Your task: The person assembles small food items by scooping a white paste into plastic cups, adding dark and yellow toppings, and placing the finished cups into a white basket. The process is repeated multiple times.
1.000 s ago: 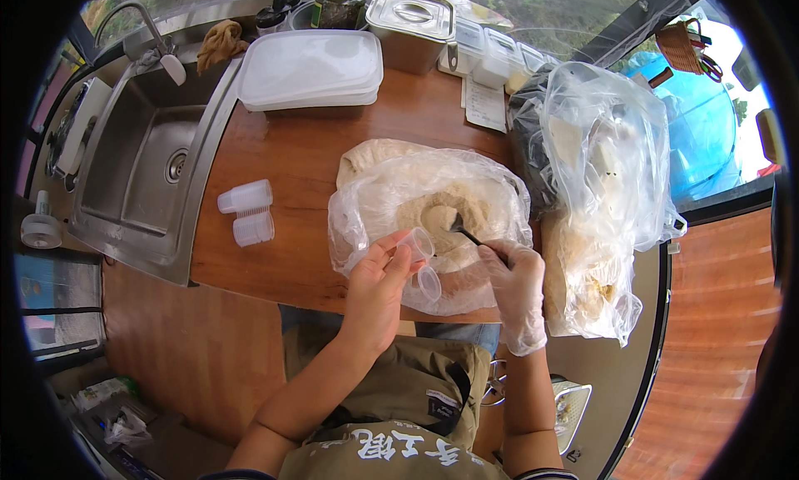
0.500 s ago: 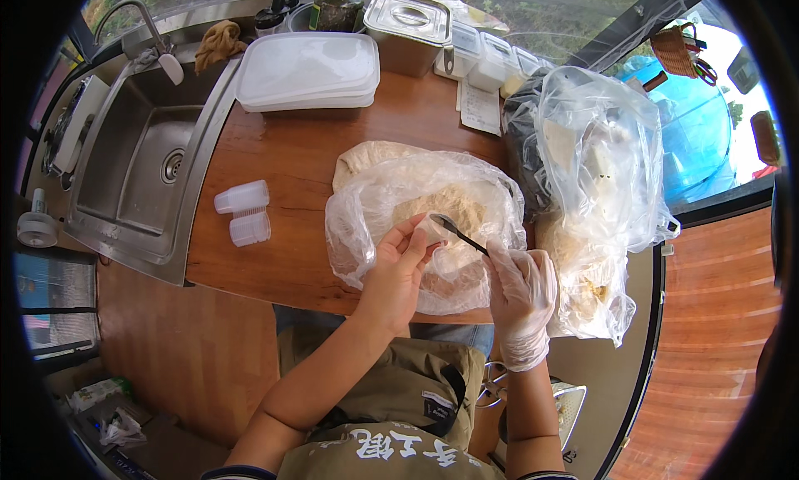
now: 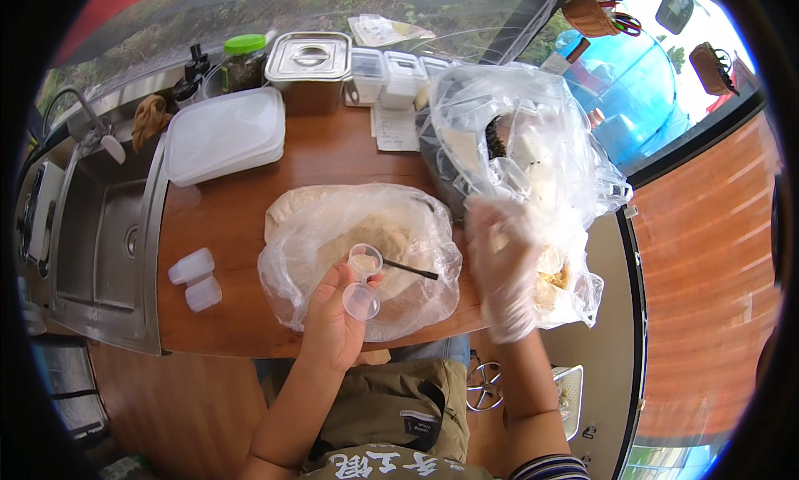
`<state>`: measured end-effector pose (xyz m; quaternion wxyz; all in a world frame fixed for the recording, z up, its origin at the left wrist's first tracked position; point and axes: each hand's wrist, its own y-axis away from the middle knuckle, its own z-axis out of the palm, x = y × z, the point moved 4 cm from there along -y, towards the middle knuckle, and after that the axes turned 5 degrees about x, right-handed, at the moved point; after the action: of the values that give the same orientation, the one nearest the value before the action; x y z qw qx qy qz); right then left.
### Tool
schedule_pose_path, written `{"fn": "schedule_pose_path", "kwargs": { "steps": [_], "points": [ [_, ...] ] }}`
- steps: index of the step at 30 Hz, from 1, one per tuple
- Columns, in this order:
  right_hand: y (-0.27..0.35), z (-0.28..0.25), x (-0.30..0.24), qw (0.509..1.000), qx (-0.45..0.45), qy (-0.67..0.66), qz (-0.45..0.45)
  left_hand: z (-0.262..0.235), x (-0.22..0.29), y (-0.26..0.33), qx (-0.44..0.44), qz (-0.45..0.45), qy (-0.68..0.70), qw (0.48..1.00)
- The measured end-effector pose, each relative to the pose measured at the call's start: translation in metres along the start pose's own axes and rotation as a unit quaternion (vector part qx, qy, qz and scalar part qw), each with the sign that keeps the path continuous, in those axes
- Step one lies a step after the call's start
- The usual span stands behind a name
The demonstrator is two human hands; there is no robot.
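In my bare left hand is a small clear plastic cup with its hinged lid hanging open. A little pale powder shows inside it. Behind the cup lies a clear plastic bag, spread wide around a heap of beige powder. A black spoon rests over the bag, its handle pointing right and its other end hidden behind the cup. My right hand, in a clear glove, is over at the filled plastic bags on the right; motion blurs its fingers.
Several small empty cups lie at the left of the wooden table, beside a steel sink. White lidded containers, a lidded steel box and a green-lidded jar line the back. A paper sheet lies near the bags.
My right hand has let go of the black spoon, now left over the powder bag, and moved right to the other bags. My left hand still holds the cup. The whole view has shifted rightward.
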<state>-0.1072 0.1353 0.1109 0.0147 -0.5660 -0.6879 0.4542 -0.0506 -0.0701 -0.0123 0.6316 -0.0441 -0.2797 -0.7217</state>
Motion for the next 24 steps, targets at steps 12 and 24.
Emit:
{"fn": "schedule_pose_path", "kwargs": {
  "steps": [12, 24],
  "points": [
    [-0.133, 0.091, 0.214, 0.928, -0.292, 0.151, 0.173, 0.060, -0.023, -0.023, -0.105, -0.058, -0.050, 0.991],
    [-0.131, 0.039, 0.203, 0.931, -0.111, -0.251, 0.240, 0.127, -0.065, -0.048, -0.158, -0.099, -0.073, 0.980]
  ]
}}
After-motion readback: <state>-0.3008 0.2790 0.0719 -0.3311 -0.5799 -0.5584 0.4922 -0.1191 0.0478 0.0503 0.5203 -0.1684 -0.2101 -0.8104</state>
